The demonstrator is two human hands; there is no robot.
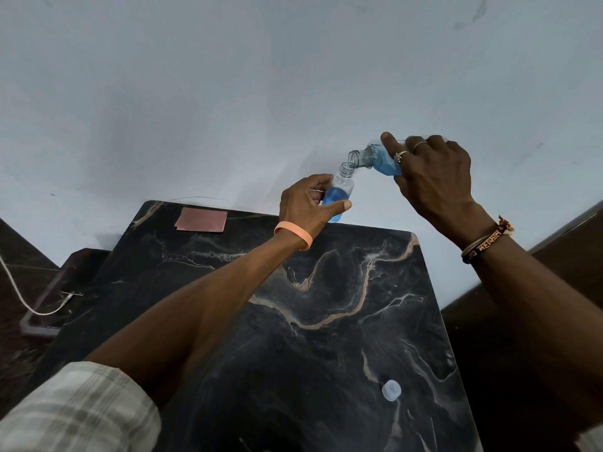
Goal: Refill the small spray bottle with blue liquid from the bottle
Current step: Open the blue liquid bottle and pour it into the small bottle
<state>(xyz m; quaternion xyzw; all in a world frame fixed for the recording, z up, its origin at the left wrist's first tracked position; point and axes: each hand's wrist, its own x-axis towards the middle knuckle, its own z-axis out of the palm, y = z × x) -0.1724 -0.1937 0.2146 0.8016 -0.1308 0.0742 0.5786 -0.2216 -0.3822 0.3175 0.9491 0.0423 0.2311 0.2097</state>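
Nearest you, a pale cap (pixel 391 390) lies on the dark marble table (pixel 293 321). Beyond the table's far edge, your left hand (pixel 306 203) is wrapped tight around the small spray bottle (pixel 337 197), upright and partly blue. Your right hand (pixel 434 177) grasps the larger bottle (pixel 375 159), tilted mouth-down, trickling blue liquid into its neck.

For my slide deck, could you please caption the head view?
Right hand tips the bottle into the small spray bottle held by the left hand above a marble table.
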